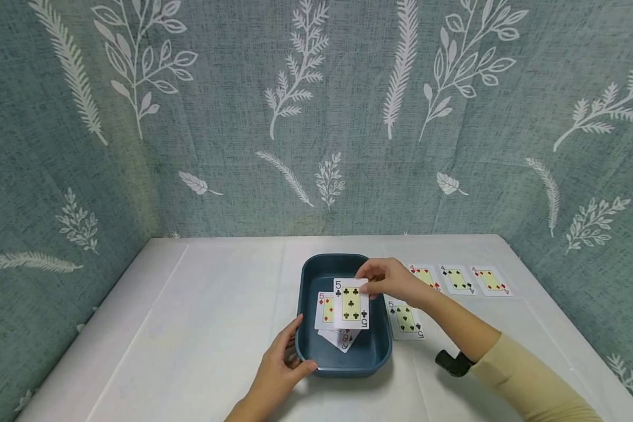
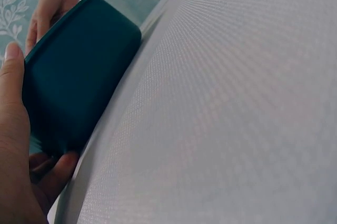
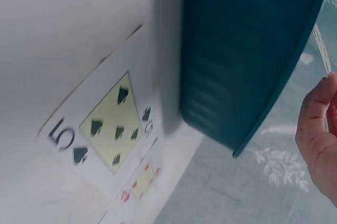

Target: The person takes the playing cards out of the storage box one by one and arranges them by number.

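My right hand (image 1: 392,280) pinches a five of clubs (image 1: 351,303) by its right edge, face up above a dark blue plastic bin (image 1: 343,363). Inside the bin lie a five of diamonds (image 1: 323,319) and other overlapping cards, one showing a red 6 (image 1: 346,339); the held card covers part of them. The left hand (image 1: 276,369) grips the bin's near left corner, its thumb (image 2: 13,74) at the rim and fingertips low against the wall. Just right of the bin, a five of spades (image 3: 113,124) lies face up on the table.
Behind the five of spades runs a row of fours: a four of hearts (image 1: 424,275) partly behind my right hand, a black four (image 1: 458,280) and a four of diamonds (image 1: 490,281). A white cloth covers the table (image 1: 190,328); leaf-patterned green fabric (image 1: 232,176) rises at its back edge.
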Available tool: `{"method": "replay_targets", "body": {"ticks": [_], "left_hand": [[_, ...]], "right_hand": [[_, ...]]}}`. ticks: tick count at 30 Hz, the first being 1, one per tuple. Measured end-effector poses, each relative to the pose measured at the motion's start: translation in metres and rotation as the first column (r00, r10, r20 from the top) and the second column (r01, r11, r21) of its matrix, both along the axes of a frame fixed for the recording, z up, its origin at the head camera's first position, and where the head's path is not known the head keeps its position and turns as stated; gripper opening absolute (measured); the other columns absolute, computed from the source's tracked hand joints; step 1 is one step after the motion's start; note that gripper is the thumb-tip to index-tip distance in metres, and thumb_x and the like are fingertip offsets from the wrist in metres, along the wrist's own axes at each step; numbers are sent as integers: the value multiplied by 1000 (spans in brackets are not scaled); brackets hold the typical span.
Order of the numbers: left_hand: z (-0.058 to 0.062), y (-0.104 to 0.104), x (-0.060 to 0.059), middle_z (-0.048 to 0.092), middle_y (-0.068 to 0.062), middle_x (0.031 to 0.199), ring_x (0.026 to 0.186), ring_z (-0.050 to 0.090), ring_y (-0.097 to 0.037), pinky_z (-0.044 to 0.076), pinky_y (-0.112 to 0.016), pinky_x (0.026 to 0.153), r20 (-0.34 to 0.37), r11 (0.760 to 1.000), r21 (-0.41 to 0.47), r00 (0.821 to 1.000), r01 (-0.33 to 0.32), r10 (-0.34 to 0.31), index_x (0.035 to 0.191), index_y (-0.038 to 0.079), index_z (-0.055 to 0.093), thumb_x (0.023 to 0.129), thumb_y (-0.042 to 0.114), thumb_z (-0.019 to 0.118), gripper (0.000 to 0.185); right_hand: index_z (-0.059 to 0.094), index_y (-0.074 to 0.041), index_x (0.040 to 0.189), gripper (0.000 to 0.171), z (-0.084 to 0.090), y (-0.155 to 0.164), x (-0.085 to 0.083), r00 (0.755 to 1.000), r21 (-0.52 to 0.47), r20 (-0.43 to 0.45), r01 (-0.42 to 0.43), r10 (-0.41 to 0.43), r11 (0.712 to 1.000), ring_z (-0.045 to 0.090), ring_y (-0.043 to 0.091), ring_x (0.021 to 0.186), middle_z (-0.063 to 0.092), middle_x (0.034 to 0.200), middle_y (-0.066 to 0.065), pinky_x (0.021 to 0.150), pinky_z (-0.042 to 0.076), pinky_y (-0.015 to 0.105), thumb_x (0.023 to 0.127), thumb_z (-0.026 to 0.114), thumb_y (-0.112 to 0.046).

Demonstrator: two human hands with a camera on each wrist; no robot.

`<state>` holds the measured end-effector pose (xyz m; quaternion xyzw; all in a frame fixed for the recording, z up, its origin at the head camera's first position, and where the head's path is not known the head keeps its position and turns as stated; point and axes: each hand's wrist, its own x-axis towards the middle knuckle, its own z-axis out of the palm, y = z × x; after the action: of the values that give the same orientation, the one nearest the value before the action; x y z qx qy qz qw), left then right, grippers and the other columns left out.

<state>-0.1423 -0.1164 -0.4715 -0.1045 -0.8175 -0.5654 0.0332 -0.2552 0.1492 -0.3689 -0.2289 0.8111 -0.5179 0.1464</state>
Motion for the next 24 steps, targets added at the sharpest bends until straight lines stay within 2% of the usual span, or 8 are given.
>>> {"method": "replay_targets", "body": {"ticks": [6,15,24], "left_hand": [[-1,-1,0,50,-12,130,109,57,-28,54,-26,82,0,1000,-6,1000,8,-8,145,17,36,78,24,77,79],[0,-2,2,49,-12,132,110,56,-28,54,-27,84,14,1000,-4,1000,12,-12,145,18,36,78,26,77,79],[0,-2,0,50,-12,130,109,58,-27,53,-25,84,6,1000,19,1000,16,-16,145,17,37,78,23,78,79]], "right_hand": [[63,2,105,23,6,15,3,1000,16,5,15,-15,1000,61,17,72,64,84,6,68,55,33,85,69,-9],[61,3,106,26,10,38,6,999,4,32,-1,1,1000,60,19,73,62,87,7,69,56,36,85,69,-10],[61,3,105,27,13,62,15,1000,32,31,1,-2,999,60,20,73,62,89,12,69,55,37,85,70,-13]]}}
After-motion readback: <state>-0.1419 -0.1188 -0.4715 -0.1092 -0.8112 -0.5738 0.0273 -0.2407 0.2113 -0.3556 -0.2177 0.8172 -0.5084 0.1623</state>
